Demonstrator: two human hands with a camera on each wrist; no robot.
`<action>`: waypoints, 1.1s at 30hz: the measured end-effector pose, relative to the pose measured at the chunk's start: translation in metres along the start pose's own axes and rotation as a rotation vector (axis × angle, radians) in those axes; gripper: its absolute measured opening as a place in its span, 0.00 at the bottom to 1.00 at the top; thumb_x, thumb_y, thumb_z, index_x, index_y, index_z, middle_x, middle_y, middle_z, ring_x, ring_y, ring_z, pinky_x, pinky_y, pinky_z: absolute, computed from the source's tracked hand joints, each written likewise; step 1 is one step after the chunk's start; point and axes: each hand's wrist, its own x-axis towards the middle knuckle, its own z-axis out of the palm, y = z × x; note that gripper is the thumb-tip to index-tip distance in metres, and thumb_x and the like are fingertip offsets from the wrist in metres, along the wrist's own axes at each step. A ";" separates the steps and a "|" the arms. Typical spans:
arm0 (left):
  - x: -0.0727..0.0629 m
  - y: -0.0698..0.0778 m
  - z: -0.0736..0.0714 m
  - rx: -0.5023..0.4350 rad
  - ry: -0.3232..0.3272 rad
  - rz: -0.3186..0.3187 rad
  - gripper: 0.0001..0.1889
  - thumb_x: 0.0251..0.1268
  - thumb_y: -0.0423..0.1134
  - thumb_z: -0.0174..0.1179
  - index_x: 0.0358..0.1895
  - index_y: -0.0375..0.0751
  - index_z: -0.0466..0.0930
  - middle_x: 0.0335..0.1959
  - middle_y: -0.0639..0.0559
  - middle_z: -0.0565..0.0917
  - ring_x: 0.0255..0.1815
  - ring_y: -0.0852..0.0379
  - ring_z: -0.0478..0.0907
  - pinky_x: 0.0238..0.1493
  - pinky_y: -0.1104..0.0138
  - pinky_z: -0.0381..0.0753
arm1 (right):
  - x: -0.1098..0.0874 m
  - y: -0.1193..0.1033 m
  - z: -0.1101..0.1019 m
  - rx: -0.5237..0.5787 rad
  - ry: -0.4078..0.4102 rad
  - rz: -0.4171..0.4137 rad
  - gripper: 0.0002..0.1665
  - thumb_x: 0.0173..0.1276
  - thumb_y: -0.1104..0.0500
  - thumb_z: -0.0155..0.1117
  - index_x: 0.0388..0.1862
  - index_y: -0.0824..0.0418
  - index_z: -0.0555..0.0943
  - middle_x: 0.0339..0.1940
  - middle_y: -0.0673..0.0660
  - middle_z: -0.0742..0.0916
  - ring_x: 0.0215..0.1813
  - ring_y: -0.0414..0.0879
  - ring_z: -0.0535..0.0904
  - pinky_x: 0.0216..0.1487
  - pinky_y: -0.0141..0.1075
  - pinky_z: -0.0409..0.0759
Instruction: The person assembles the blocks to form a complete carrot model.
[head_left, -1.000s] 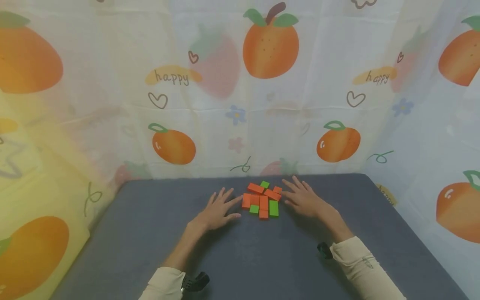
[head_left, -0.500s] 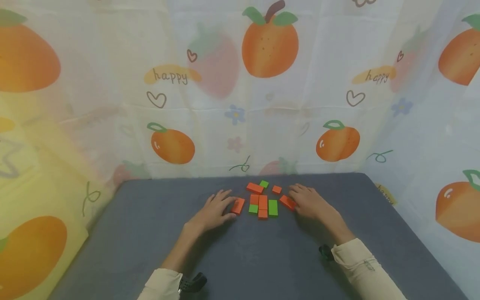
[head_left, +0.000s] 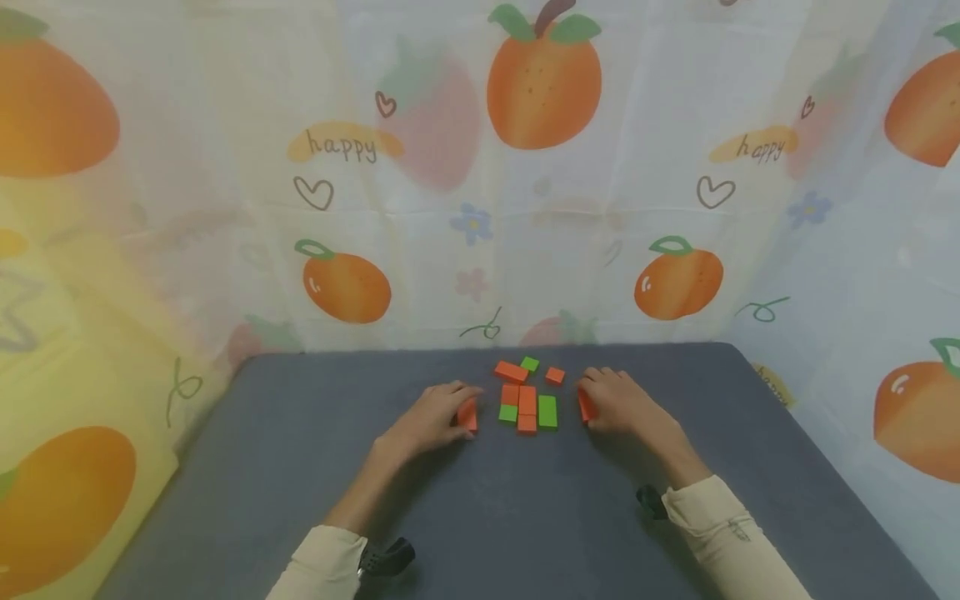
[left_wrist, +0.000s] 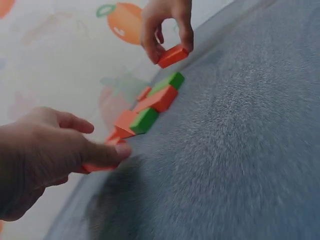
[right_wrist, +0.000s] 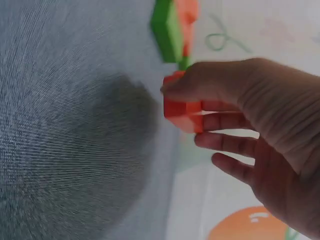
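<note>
My left hand point(head_left: 427, 419) pinches an orange block point(head_left: 467, 415) between thumb and fingers, left of a group of blocks. In the left wrist view, its thumb lies along the near side of the block and covers much of it. Across the group, my right hand point(head_left: 621, 403) grips another orange block point(head_left: 587, 406). Seen from the right wrist, the thumb presses one side of that block and fingertips lie against the other. Between the hands, orange blocks point(head_left: 527, 399) and a small green block point(head_left: 507, 413) lie side by side, with a longer green block point(head_left: 547, 412) to their right.
Farther back lie a tilted orange block point(head_left: 512, 371), a small green block point(head_left: 530, 365) and a small orange block point(head_left: 555, 376). The dark grey table point(head_left: 495, 517) ends against a fruit-printed curtain point(head_left: 480, 167), which also hangs along both sides.
Both hands went from spread fingers beside the group to holding one orange block each. The left block moved left and the right block moved right, away from the others, and both turned.
</note>
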 end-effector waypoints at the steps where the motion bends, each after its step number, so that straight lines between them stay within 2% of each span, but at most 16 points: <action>1: -0.004 0.001 -0.004 -0.010 0.003 -0.003 0.38 0.59 0.44 0.78 0.72 0.40 0.75 0.64 0.42 0.82 0.65 0.43 0.79 0.70 0.42 0.76 | -0.003 -0.001 -0.003 0.015 0.015 -0.003 0.27 0.57 0.54 0.81 0.54 0.62 0.83 0.49 0.59 0.84 0.45 0.53 0.80 0.47 0.51 0.81; 4: -0.018 0.002 -0.012 -0.033 0.005 0.000 0.39 0.59 0.46 0.78 0.73 0.40 0.73 0.65 0.43 0.82 0.65 0.44 0.80 0.69 0.42 0.78 | -0.015 -0.007 -0.014 0.075 0.062 -0.040 0.30 0.57 0.53 0.83 0.55 0.64 0.83 0.45 0.57 0.83 0.40 0.49 0.76 0.40 0.45 0.78; 7: -0.032 0.005 -0.015 -0.042 -0.011 0.023 0.40 0.59 0.48 0.78 0.73 0.41 0.73 0.65 0.44 0.82 0.65 0.44 0.79 0.69 0.42 0.78 | -0.028 -0.019 -0.024 0.153 0.074 -0.100 0.30 0.57 0.53 0.83 0.55 0.64 0.84 0.45 0.55 0.83 0.41 0.46 0.75 0.41 0.43 0.78; 10: -0.045 0.012 -0.012 -0.058 -0.052 0.057 0.39 0.59 0.51 0.78 0.72 0.41 0.74 0.66 0.45 0.83 0.66 0.44 0.79 0.69 0.42 0.77 | -0.036 -0.038 -0.030 0.218 0.036 -0.164 0.31 0.60 0.51 0.82 0.57 0.64 0.83 0.47 0.54 0.84 0.45 0.45 0.77 0.46 0.45 0.81; 13: -0.052 0.020 -0.006 -0.112 -0.103 0.074 0.40 0.59 0.53 0.77 0.72 0.42 0.74 0.65 0.47 0.83 0.66 0.45 0.79 0.69 0.41 0.76 | -0.037 -0.058 -0.029 0.272 -0.030 -0.213 0.32 0.62 0.49 0.80 0.60 0.64 0.83 0.51 0.55 0.84 0.49 0.47 0.79 0.52 0.48 0.82; 15: -0.055 0.025 0.001 -0.133 -0.114 0.083 0.40 0.59 0.56 0.76 0.72 0.42 0.73 0.64 0.47 0.84 0.65 0.46 0.79 0.68 0.41 0.77 | -0.034 -0.071 -0.026 0.293 -0.071 -0.241 0.33 0.63 0.47 0.79 0.61 0.63 0.82 0.55 0.55 0.85 0.53 0.49 0.80 0.56 0.50 0.83; 18: -0.055 0.027 0.016 -0.149 -0.091 0.112 0.41 0.60 0.59 0.74 0.72 0.43 0.72 0.62 0.48 0.84 0.63 0.47 0.80 0.64 0.41 0.79 | -0.029 -0.088 -0.017 0.313 -0.103 -0.283 0.33 0.64 0.46 0.79 0.62 0.61 0.82 0.57 0.55 0.85 0.55 0.48 0.81 0.59 0.49 0.83; 22: -0.056 0.036 0.029 -0.162 -0.063 0.112 0.42 0.58 0.58 0.76 0.72 0.42 0.72 0.62 0.48 0.84 0.62 0.48 0.81 0.63 0.42 0.80 | -0.023 -0.104 -0.006 0.320 -0.125 -0.323 0.33 0.63 0.44 0.80 0.62 0.58 0.82 0.52 0.50 0.83 0.50 0.42 0.78 0.53 0.41 0.82; 25: -0.057 0.047 0.032 -0.181 -0.060 0.085 0.44 0.56 0.55 0.78 0.73 0.42 0.71 0.66 0.49 0.83 0.64 0.49 0.80 0.67 0.42 0.78 | -0.022 -0.111 0.001 0.334 -0.131 -0.326 0.35 0.62 0.43 0.80 0.63 0.57 0.82 0.52 0.48 0.82 0.49 0.39 0.75 0.52 0.39 0.80; 28: -0.056 0.052 0.034 -0.205 -0.062 0.063 0.45 0.54 0.54 0.79 0.75 0.45 0.70 0.69 0.51 0.81 0.66 0.51 0.78 0.69 0.44 0.77 | -0.023 -0.113 0.008 0.363 -0.120 -0.313 0.37 0.63 0.43 0.80 0.66 0.57 0.81 0.55 0.48 0.83 0.53 0.39 0.76 0.57 0.41 0.81; 33: -0.055 0.056 0.031 -0.314 -0.103 0.012 0.49 0.52 0.53 0.81 0.78 0.48 0.66 0.74 0.54 0.77 0.70 0.51 0.75 0.72 0.41 0.74 | -0.025 -0.111 0.012 0.415 -0.099 -0.303 0.41 0.63 0.40 0.78 0.69 0.56 0.77 0.62 0.49 0.83 0.61 0.43 0.79 0.64 0.47 0.81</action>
